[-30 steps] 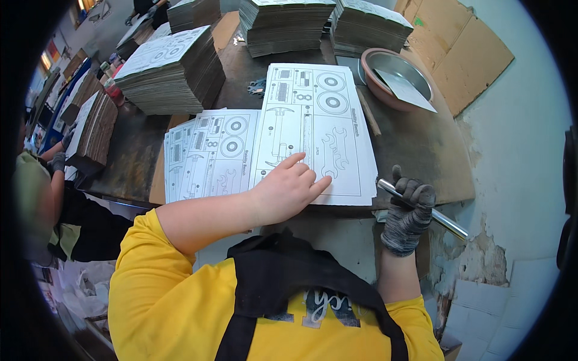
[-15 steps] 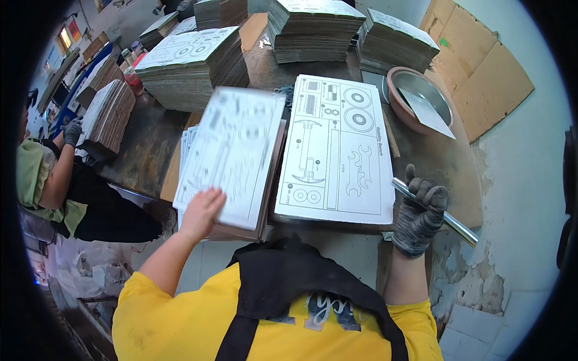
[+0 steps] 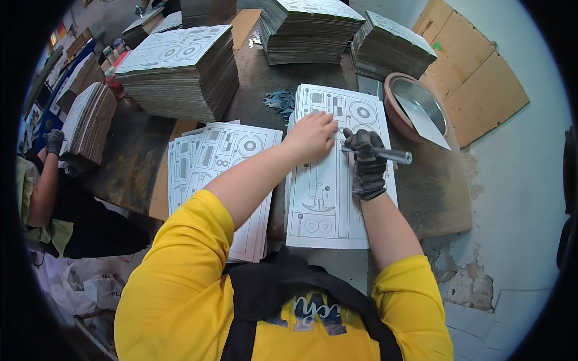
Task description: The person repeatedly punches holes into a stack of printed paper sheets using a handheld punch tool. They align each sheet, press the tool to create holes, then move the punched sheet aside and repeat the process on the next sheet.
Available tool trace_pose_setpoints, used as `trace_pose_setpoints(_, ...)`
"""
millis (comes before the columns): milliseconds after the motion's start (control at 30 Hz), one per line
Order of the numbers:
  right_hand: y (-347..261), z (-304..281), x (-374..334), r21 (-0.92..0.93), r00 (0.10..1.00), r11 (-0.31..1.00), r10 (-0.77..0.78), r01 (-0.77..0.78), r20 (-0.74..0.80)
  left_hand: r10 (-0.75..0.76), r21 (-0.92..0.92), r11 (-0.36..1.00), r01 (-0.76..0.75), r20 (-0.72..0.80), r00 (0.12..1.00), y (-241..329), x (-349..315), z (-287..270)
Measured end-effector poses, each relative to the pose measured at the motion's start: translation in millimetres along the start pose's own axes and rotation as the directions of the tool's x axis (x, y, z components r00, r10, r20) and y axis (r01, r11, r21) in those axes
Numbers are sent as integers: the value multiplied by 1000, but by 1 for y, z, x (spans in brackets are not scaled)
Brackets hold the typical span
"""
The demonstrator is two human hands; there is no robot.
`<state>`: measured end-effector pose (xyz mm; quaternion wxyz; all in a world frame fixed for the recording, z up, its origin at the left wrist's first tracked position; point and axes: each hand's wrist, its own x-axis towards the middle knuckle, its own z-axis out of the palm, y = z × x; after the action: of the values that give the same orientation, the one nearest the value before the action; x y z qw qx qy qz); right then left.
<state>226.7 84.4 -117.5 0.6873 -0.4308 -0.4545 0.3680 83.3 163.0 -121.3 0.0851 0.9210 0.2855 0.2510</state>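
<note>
My bare left hand (image 3: 311, 137) lies on the upper part of a white printed sheet (image 3: 352, 219), its fingers stretched toward my right hand. Line drawings of a hammer, wrenches and rings cover the sheet, which tops a low stack. Just beside it, my right hand (image 3: 367, 165) in a dark grey glove is closed around a shiny metal rod (image 3: 394, 156). The rod lies nearly level over the sheet, one end sticking out to the right. Under my left forearm rests another pile of similar sheets (image 3: 238, 139), its layers fanned out to the left.
Tall stacks of boards (image 3: 180, 78) stand along the back of the table (image 3: 129, 159). Small blue-grey pieces (image 3: 279, 101) lie behind the sheets. A pink-rimmed basin (image 3: 394, 114) sits at right, near leaning cardboard (image 3: 490, 90). A co-worker's gloved hand (image 3: 55, 141) touches a stack at far left.
My left hand has let go of the sheet on the left pile and moved right onto the other stack. My right hand has brought the rod left, over that stack.
</note>
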Motion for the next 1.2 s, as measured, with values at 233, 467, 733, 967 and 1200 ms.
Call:
trace_pose_setpoints(233,-1,0,-13,-166,995,983,89,-80,46,-42,71,997,41,23,999,-3,2,13)
trace_pose_setpoints(467,-52,6,-136,-117,950,964,258,-240,176,-75,102,993,65,93,993,-3,4,13)
trace_pose_setpoints(733,-78,9,-174,-333,862,853,-229,401,452,-88,140,987,77,71,994,-1,2,8)
trace_pose_setpoints(967,-96,-28,-169,257,980,950,-150,179,-130,-20,-165,985,54,201,979,78,-44,-44)
trace_pose_setpoints(1200,-120,-77,-159,323,949,903,-216,283,-228,362,73,919,-387,231,903,144,-117,-53)
